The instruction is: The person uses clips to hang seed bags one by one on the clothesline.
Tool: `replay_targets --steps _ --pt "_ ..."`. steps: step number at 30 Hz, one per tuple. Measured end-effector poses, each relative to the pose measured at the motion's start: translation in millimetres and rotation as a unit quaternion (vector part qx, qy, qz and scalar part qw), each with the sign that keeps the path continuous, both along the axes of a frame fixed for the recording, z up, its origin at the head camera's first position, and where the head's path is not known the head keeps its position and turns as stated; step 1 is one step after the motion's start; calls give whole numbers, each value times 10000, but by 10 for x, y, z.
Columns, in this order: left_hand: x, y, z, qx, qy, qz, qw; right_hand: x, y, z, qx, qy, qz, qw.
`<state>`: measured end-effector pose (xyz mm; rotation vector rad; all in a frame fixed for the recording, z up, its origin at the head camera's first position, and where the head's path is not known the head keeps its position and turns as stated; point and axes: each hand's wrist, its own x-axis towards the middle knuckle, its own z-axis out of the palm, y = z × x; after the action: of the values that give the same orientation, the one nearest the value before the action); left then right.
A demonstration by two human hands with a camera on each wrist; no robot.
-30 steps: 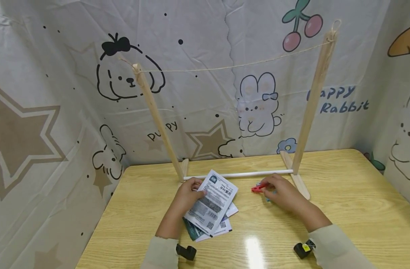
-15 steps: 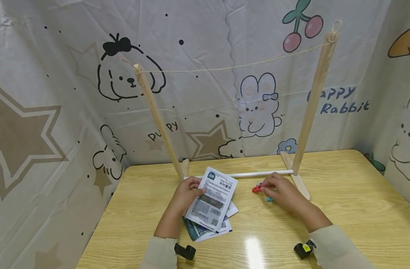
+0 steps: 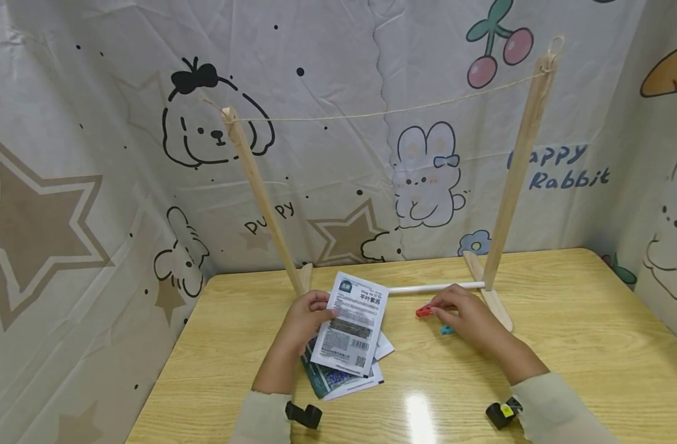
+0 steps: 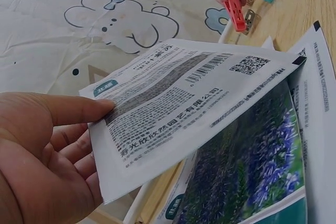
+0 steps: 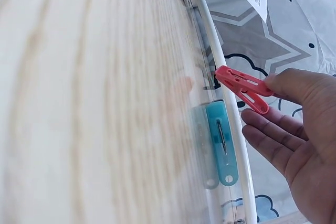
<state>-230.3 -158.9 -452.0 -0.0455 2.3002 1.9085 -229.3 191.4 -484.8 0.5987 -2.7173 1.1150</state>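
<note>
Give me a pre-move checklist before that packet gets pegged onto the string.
1. Left hand grips the packet: ok, thumb on its edge, sheet lifted off the pile.
2. Right hand holds the red peg: ok, pinched at its tail end.
3. Peg's jaws open: not ok, they look closed in the right wrist view.
4. String clear: ok, nothing hangs on it between the posts.
5. Packet raised to the string: not ok, it sits low near the table.
6. Spare peg at hand: ok, a blue peg lies by the white rod.
</note>
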Motion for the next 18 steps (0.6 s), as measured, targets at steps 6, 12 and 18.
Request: replay_targets --steps 6,12,18 --pt "14 -17 45 131 -55 -40 9999 4 -8 6 -156 -24 10 9999" --pt "-4 -28 53 213 -144 89 9996 -15 -18 3 -279 -109 -16 9995" --pt "-31 -46 52 305 30 292 9991 -6 -23 15 -399 -176 -21 9990"
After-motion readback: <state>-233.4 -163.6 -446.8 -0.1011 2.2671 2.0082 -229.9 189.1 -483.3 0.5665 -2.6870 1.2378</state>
